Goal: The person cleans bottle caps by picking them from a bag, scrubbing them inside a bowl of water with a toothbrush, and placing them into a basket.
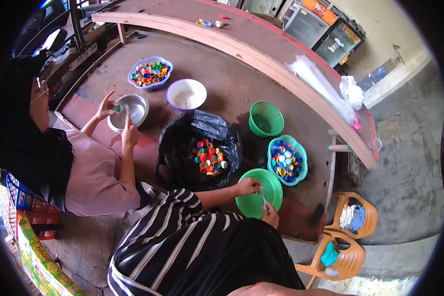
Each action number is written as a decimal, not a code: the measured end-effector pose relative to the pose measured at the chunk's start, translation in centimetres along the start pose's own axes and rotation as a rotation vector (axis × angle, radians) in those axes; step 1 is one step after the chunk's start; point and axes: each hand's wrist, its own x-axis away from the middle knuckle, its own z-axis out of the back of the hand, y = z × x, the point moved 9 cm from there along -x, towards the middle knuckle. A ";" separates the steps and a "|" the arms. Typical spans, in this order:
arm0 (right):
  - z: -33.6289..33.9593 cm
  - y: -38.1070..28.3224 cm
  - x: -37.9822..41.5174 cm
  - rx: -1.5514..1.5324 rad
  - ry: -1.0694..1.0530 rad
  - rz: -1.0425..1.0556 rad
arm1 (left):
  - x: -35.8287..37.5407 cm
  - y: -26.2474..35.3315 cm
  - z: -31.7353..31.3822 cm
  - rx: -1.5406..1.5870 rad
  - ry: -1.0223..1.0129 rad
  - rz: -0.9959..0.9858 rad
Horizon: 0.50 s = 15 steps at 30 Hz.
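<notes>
Over the light green basin [272, 183], my left hand [249, 186] has its fingers pinched together; what they hold is too small to make out. Just below and to the right, my right hand [270, 215] is closed on a thin, pale tool [264, 198] whose tip points up toward my left hand. A turquoise scalloped bowl [304, 170] of mostly blue and white bottle caps [285, 160] stands right of the basin. Left of my hands, a black plastic bag [175, 143] lies open around red, yellow, green and white caps [209, 159].
A co-worker [101, 172] on the left holds a green cap [117, 108] over a metal bowl [145, 111]. Beyond are a blue bowl [133, 81] of caps, a white bowl [187, 94] and a green basket [266, 119]. A raised wooden edge [241, 47] crosses behind; orange chairs [352, 256] stand right.
</notes>
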 end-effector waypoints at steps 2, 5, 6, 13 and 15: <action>0.2 0.0 0.5 -0.058 0.010 -0.076 | 0.1 -0.1 -0.1 0.038 0.002 0.086; -0.4 1.7 0.5 -0.015 0.075 -0.013 | 0.5 0.1 -0.8 -0.025 -0.031 0.091; -1.0 2.5 0.3 0.021 0.069 0.026 | 0.3 0.4 -0.6 -0.085 -0.029 0.021; 0.7 2.4 -0.3 0.004 0.148 -0.002 | 0.7 1.2 2.0 -0.504 0.175 -0.195; -0.1 1.1 0.0 -0.008 0.042 0.031 | 1.1 2.3 1.6 -0.452 0.113 -0.156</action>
